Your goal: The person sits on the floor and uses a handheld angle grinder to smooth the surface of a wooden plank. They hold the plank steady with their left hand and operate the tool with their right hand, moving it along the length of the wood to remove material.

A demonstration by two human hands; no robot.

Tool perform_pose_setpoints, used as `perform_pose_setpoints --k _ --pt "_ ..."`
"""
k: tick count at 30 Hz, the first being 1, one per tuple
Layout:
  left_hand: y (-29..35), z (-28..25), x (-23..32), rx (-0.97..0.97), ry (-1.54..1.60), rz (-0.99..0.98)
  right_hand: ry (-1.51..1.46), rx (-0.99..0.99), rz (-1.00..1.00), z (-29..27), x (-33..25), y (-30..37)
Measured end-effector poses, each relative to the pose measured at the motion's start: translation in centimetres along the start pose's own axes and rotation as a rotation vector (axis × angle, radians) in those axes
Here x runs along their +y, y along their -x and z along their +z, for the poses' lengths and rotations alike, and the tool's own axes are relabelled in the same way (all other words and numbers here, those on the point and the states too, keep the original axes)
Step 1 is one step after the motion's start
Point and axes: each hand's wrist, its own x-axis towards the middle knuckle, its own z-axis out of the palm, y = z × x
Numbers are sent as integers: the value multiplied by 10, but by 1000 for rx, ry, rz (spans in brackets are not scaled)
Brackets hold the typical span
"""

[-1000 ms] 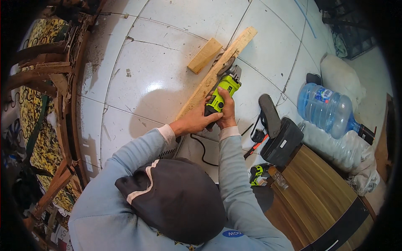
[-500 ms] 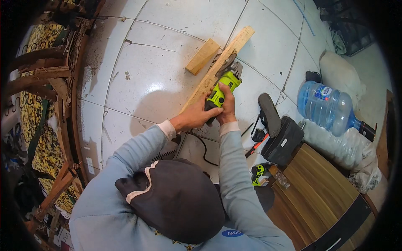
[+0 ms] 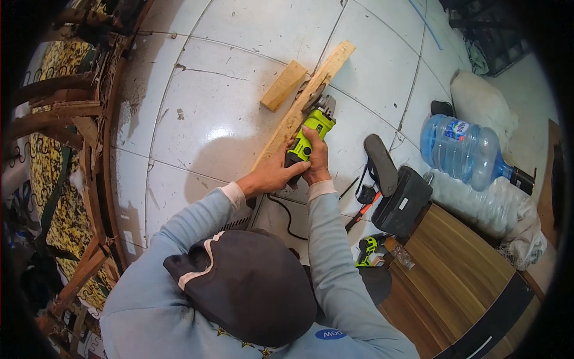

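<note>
Both my hands are wrapped round a lime-green and black angle grinder (image 3: 320, 122). My left hand (image 3: 272, 174) closes on the rear of its body, while my right hand (image 3: 317, 157) grips it farther forward from the right side. The grinder's disc touches or lies right at the edge of a long wooden plank (image 3: 338, 61) that runs diagonally over the tiles; the exact contact is hard to make out. A short wooden block (image 3: 283, 86) lies left of the plank. From behind the grinder a black cord (image 3: 290, 218) curves over the floor.
On the right lie a large blue water bottle (image 3: 460, 149), a black case (image 3: 403, 200) and a grey padded strap (image 3: 382, 166). A green power tool (image 3: 367, 250) sits beside a wood-grain panel (image 3: 460, 263). At the left stands a broken wooden furniture frame (image 3: 101, 173) over patterned fabric.
The grinder and both hands have shifted slightly left in the picture, and the plank and block appear a little lower and left. The grip stays the same.
</note>
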Motion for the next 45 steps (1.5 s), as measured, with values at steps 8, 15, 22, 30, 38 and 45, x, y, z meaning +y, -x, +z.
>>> perform_pose_setpoints --k 8,15,22,30,38,45 --pt "10 -1 32 -107 91 -168 12 -8 51 -9 -3 -10" --pt "0 -5 45 -117 148 -156 19 3 46 4 -20 -12" --pt "0 -4 48 -131 168 -115 57 -5 15 -2 -17 -19" --pt "1 -2 44 -107 134 -142 61 3 42 -3 -19 -18" --pt "7 -3 38 -113 141 -133 54 11 27 1 -13 -10" --pt "7 -3 32 -102 177 -150 31 18 19 6 -13 -4"
